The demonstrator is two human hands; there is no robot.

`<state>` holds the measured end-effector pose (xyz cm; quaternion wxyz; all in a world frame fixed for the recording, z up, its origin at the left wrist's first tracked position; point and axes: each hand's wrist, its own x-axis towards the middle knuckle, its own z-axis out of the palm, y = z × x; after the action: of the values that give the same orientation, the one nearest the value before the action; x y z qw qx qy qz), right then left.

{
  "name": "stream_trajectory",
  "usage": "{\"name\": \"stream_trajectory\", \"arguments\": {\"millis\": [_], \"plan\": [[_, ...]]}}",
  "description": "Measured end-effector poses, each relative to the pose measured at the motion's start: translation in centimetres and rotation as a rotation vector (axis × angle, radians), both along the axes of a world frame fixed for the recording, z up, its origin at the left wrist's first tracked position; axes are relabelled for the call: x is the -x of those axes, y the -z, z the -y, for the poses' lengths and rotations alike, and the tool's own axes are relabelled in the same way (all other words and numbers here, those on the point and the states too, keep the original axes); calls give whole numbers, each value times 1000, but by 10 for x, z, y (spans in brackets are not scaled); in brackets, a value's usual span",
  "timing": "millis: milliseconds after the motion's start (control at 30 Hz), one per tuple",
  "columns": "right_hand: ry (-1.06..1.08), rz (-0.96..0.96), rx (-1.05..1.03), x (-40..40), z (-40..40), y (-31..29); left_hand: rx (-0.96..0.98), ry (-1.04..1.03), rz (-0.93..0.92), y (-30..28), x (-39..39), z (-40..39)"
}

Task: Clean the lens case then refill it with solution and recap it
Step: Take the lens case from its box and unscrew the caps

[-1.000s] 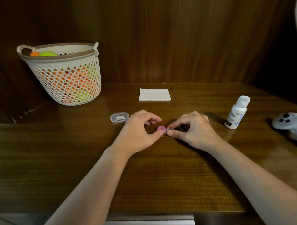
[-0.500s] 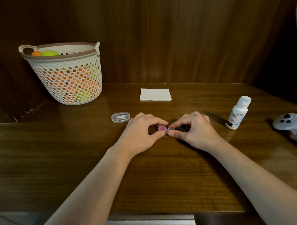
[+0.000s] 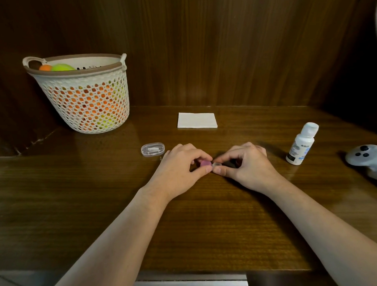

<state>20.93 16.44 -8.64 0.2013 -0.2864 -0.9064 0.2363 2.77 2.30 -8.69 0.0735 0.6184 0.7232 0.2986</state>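
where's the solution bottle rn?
Head view: the solution bottle stands on the table's right side, between the right hand and the white controller.

On the worktop (image 3: 78,189), the lens case (image 3: 210,164) sits at the centre between the left hand (image 3: 180,171) and right hand (image 3: 248,166). A small box (image 3: 152,150) lies just left of the hands, a basket (image 3: 83,93) far back left, a napkin (image 3: 197,120) behind centre, a bottle (image 3: 301,144) to the right, and a controller (image 3: 367,160) at the right edge.

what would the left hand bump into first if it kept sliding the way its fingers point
Most likely the right hand: the left hand points right, pinching the pink cap, and the right hand's fingertips sit just beyond it on the lens case.
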Motion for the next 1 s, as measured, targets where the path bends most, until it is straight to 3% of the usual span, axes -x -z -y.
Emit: {"name": "stream_trajectory", "arguments": {"millis": [233,500,800,1000], "plan": [[9,-6,-14,-1,-2,3,-35,-12,60,1,1,1],[14,2,10,1,-4,3,-192,-106,254,4,11,-1],[19,-2,20,0,0,1,-149,-294,206,11,15,-3],[20,6,12,-1,0,1,-112,-305,207,9,14,-4]]}}
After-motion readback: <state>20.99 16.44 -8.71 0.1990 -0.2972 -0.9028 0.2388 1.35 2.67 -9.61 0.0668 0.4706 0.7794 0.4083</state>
